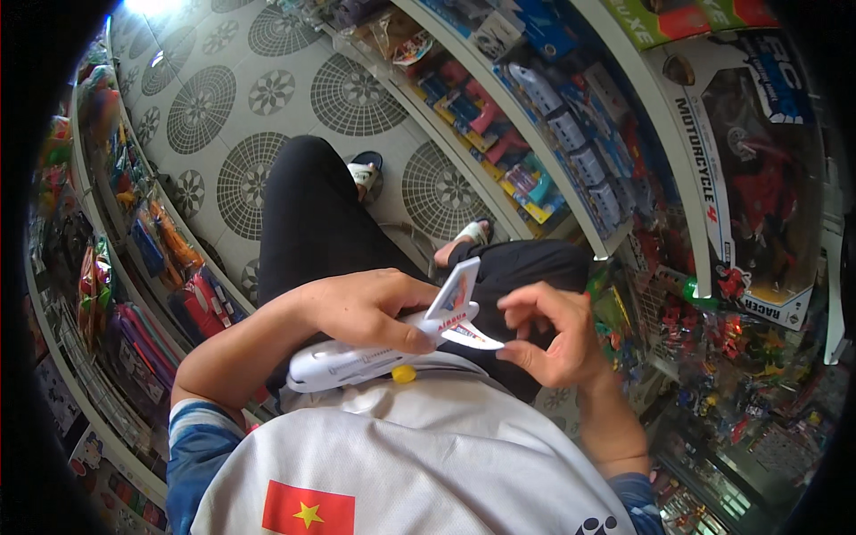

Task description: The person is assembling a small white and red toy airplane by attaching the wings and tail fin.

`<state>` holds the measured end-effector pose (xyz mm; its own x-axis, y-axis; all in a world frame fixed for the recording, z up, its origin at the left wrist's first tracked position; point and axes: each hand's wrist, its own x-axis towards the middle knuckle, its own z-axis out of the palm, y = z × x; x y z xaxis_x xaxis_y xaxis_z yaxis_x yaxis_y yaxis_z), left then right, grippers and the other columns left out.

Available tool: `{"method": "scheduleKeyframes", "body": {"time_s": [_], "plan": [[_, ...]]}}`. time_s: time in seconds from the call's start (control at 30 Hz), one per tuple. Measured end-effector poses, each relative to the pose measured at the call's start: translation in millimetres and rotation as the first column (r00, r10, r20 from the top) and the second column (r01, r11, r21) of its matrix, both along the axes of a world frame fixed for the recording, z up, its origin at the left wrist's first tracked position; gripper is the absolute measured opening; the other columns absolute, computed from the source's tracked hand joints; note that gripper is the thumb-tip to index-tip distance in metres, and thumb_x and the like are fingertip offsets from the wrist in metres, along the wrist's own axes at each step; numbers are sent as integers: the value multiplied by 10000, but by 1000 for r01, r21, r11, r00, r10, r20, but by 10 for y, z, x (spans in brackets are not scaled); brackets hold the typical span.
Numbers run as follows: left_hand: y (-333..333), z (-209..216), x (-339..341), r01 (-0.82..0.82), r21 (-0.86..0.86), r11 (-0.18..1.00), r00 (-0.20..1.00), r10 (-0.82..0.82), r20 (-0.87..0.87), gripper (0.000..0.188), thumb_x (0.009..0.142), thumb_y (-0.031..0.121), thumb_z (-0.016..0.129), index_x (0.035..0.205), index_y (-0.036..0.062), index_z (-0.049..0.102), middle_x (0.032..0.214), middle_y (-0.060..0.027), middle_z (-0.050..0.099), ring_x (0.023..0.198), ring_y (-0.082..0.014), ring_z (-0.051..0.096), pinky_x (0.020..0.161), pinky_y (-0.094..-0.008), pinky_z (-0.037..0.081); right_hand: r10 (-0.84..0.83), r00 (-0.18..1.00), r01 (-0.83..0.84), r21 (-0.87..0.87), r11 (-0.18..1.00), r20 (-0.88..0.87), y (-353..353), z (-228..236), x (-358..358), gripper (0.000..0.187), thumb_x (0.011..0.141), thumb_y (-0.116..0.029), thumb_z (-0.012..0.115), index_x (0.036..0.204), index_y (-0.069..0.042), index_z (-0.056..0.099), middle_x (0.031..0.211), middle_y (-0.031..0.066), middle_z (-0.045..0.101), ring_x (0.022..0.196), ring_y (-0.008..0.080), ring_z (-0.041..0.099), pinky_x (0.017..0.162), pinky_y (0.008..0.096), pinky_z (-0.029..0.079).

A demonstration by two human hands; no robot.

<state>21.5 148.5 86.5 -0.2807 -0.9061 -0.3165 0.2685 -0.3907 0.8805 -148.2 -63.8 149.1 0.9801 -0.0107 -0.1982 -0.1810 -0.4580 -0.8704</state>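
1. Shelves [571, 152] of boxed and bagged toys curve along the right, with more racks [134, 250] on the left; patterned floor tiles [267, 89] lie far between them.
2. Toy airplane [383, 352], white plastic with a red and blue tail fin and a yellow wheel under its belly, lies level above the lap, nose pointing left.
3. Left hand [370, 308] wraps over the fuselage, fingers closed on it.
4. Right hand [548, 334] pinches the tailplane tip between thumb and forefinger.
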Motion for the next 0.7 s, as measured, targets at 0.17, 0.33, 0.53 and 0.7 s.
{"method": "scheduleKeyframes", "body": {"time_s": [0.17,0.33,0.53,0.7], "plan": [[-45,173,51,-127,-161,979,919,177,352,491,800,355,710,1139,15,604,728,-172,647,662,-307,643,636,-379,490,-122,976,193,457,868,-181,211,-269,-156,343,842,-288,763,896,20,620,662,-26,584,566,12,459,488,203,344],[-31,113,-54,-186,-292,938,863,298,408,505,811,352,735,1181,27,619,685,-171,633,613,-328,634,595,-383,490,-297,916,391,430,813,-271,407,-266,-74,149,936,-100,620,838,12,633,621,-59,539,556,-13,428,467,184,313],[5,82,-90,-216,-408,887,813,395,428,507,828,339,741,1217,34,626,683,-179,626,598,-312,637,571,-377,489,-280,942,323,268,907,-186,426,-131,-10,126,916,-72,640,817,5,632,583,-58,527,536,-10,434,452,208,318],[-40,84,-54,-270,-381,884,796,427,429,521,817,335,756,1202,10,625,700,-174,633,593,-301,632,576,-358,488,-350,922,382,244,891,-166,415,-303,12,118,921,-107,652,881,2,627,588,-44,546,532,0,446,459,213,332]]}}
